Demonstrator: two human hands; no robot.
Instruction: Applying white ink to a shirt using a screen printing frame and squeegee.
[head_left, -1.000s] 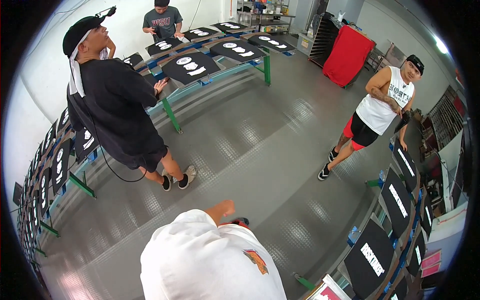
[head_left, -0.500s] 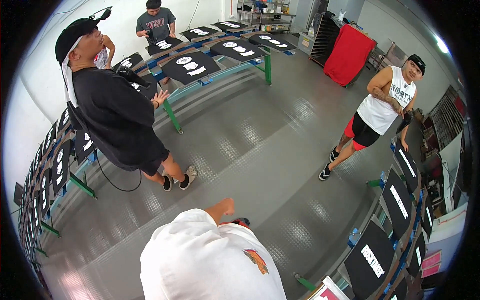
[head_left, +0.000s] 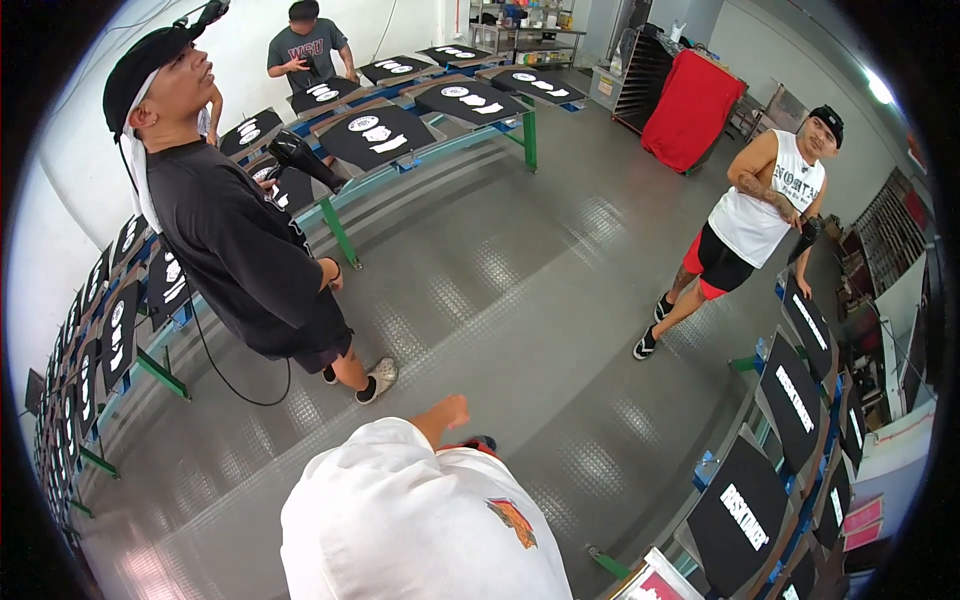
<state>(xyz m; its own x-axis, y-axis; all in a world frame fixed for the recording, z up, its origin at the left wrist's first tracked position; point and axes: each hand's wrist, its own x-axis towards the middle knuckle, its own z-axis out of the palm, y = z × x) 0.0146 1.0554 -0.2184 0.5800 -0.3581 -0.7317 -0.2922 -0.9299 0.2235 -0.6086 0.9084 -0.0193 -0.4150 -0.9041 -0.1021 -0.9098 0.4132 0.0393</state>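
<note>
Well, in the head view I see one grip (head_left: 454,411) just beyond the wearer's white shirt (head_left: 420,520); whether it's wide, narrow or holding anything, I can't make out. Black printed cloths (head_left: 375,138) lie on surfaces (head_left: 450,150) well ahead and to either side of it.

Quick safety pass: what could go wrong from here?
Trip: the black cord loops low beside the black-shirted co-worker and might snag a foot.
Smudge: the black handheld blower appears close to a printed black fabric piece; it could brush the print.
Shift: another co-worker's hand at the right-hand table might nudge the piece there.
</note>
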